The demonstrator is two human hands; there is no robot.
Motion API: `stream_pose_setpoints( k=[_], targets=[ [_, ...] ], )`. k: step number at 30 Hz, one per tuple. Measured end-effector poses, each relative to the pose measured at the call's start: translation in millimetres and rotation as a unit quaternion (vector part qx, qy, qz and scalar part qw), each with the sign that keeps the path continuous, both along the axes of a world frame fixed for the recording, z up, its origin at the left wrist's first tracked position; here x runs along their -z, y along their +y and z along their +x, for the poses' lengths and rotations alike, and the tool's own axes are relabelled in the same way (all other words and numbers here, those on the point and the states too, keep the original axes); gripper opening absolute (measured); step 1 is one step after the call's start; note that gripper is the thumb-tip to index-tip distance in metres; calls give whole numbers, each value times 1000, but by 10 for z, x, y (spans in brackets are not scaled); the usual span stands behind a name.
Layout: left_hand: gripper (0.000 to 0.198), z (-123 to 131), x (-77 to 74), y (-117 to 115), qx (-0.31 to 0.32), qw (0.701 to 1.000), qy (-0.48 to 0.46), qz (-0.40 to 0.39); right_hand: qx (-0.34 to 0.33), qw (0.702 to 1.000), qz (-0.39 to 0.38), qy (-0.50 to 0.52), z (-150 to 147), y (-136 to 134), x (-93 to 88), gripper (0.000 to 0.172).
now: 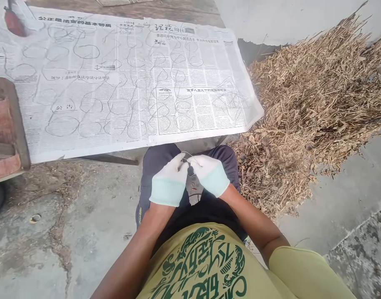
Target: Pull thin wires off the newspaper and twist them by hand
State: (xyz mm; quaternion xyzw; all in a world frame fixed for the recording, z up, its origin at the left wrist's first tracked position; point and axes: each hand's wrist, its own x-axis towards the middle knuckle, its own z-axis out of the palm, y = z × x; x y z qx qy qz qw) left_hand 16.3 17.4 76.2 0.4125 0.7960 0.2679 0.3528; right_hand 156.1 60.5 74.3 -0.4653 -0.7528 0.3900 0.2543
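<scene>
Both my hands wear white gloves with pale green cuffs and meet above my lap, just off the newspaper's front edge. My left hand [170,179] has its thumb and fingers pinched on a thin wire [192,158]. My right hand [209,172] pinches the same wire close beside it, and a short curve of it shows above the fingertips. On the newspaper [131,143] lie many thin wires bent into wavy and looped shapes, such as a looped wire [63,125] at the front left. A tangled bunch of wire [229,101] lies at the right end.
The newspaper covers a wooden table [190,9]. A red-handled tool [14,21] lies at its far left corner. A wooden stool or chair [6,128] stands at the left. Dry stalks [308,95] are heaped on the concrete floor [97,232] at the right.
</scene>
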Motion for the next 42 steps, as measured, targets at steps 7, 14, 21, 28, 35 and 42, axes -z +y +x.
stream_pose_setpoints(
  k=[7,14,21,28,35,42],
  targets=[
    [40,-30,-85,20,122,983,134,-30,-66,996,34,-47,59,22,67,27],
    [36,-105,1,33,237,932,274,-31,-75,995,17,-59,42,14,124,27],
    [39,-110,61,-19,249,924,290,-6,-53,994,-63,-66,60,73,-31,49],
    [38,-113,-12,0,211,959,188,-28,-104,994,42,-6,181,112,117,39],
    [37,-96,-26,-48,164,974,156,-19,-120,986,-70,90,243,194,56,37],
    [35,-105,-57,-78,197,974,112,-12,-155,943,-216,201,342,299,33,39]
  ],
)
